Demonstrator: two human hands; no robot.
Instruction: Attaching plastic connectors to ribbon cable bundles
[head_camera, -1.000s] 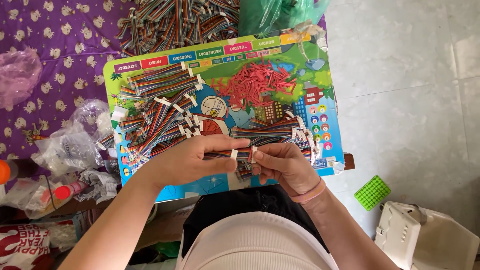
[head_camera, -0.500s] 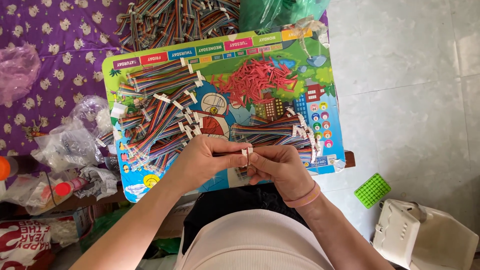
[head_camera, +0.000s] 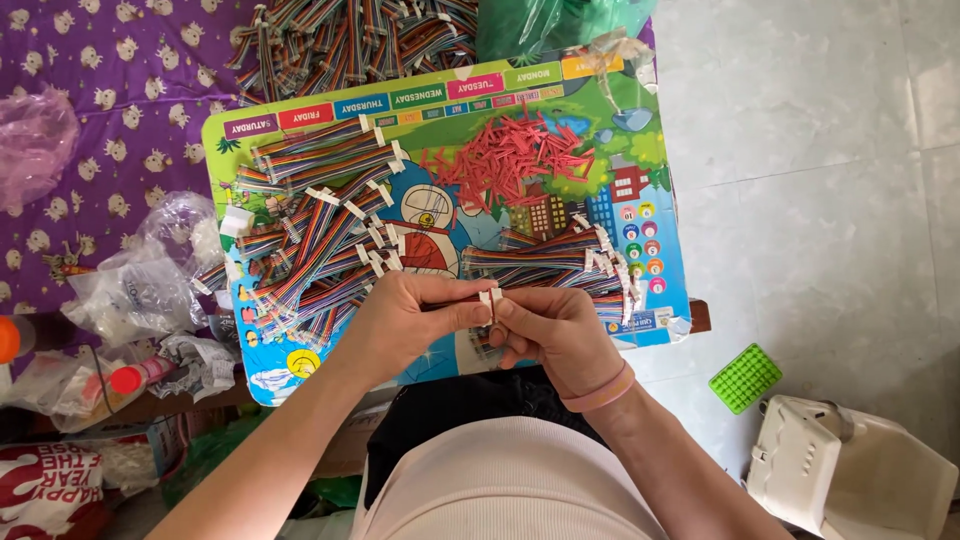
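My left hand (head_camera: 405, 325) and my right hand (head_camera: 555, 335) meet over the near edge of a colourful cartoon board (head_camera: 640, 215). Between their fingertips they pinch a short rainbow ribbon cable with a white connector (head_camera: 490, 298). To the left on the board lies a heap of rainbow ribbon cables (head_camera: 315, 235) with white ends. A tidier bundle of the same cables (head_camera: 550, 260) rests just beyond my right hand. A pile of small red pieces (head_camera: 510, 160) covers the board's far middle.
More ribbon cables (head_camera: 350, 40) are heaped beyond the board on a purple patterned cloth (head_camera: 90, 110). Clear plastic bags (head_camera: 140, 285) lie at the left, a green bag (head_camera: 550, 25) at the top. On the tiled floor at right sit a green studded block (head_camera: 745, 378) and a white plastic container (head_camera: 850, 470).
Both hands have stayed together over the board's near edge, shifting only slightly while working the cable's white connector. The view has moved a little.
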